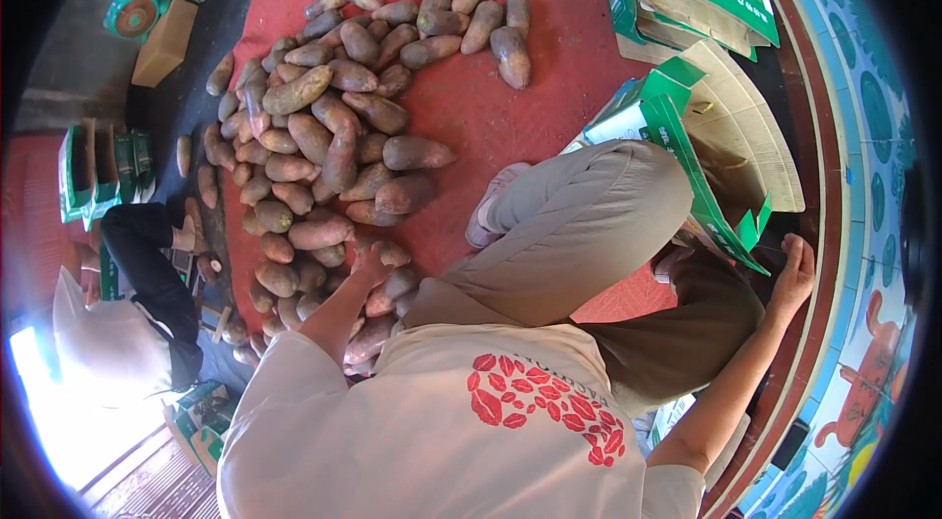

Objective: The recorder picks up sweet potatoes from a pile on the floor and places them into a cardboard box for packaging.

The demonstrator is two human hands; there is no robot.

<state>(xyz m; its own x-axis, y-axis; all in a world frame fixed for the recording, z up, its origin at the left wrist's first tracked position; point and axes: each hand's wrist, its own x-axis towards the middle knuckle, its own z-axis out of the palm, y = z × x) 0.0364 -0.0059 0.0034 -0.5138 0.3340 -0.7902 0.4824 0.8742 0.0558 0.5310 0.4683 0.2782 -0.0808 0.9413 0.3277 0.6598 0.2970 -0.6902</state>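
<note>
At the near edge of the sweet potato pile (324,141), the left hand (371,264) rests on a tuber, fingers curled over it; whether they grip is unclear. The right hand (793,274) lies well apart, fingers spread flat, empty, beside the green-and-white carton (687,141).

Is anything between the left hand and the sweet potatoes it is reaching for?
Nothing visible. The left hand already rests on the near edge of the sweet potato pile. The right hand is apart, at the open green-and-white carton.
</note>
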